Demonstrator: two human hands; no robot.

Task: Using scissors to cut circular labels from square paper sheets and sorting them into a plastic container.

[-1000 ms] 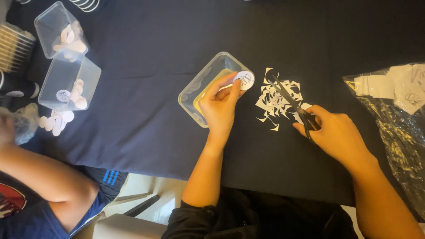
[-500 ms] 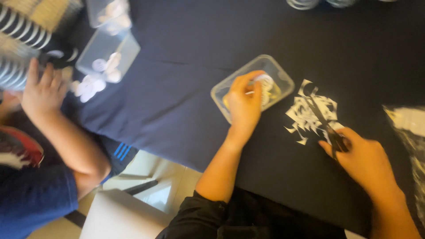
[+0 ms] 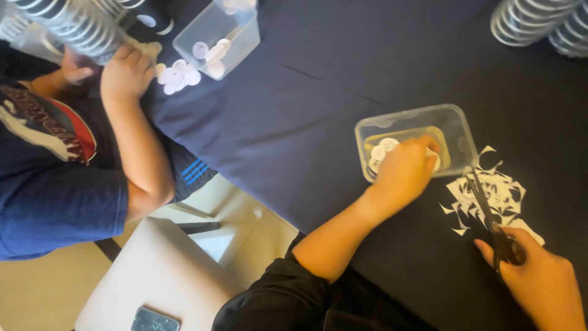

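My left hand [image 3: 401, 171] reaches into a clear plastic tub [image 3: 456, 119] with a yellow bottom that holds several white paper discs [image 3: 383, 150]. Its fingers curl down onto one white disc, of which only an edge [image 3: 436, 160] shows. My right hand [image 3: 542, 285] grips black scissors [image 3: 487, 205] at the table's near right. The blades point up and left across a pile of white paper scraps [image 3: 511, 190] lying beside the tub on the dark blue cloth [image 3: 306, 104].
Another person in a blue shirt [image 3: 55, 184] sits at left, one hand [image 3: 125, 73] by loose white discs [image 3: 177, 75] and a second clear tub [image 3: 214, 37]. Striped ringed stacks stand at top left [image 3: 73, 24] and top right [image 3: 539, 24]. A white seat [image 3: 153, 276] sits below the table edge.
My left hand has carried the white disc from above the tub down into it. My right hand stays on the scissors by the scraps. The view has swung left and closer.
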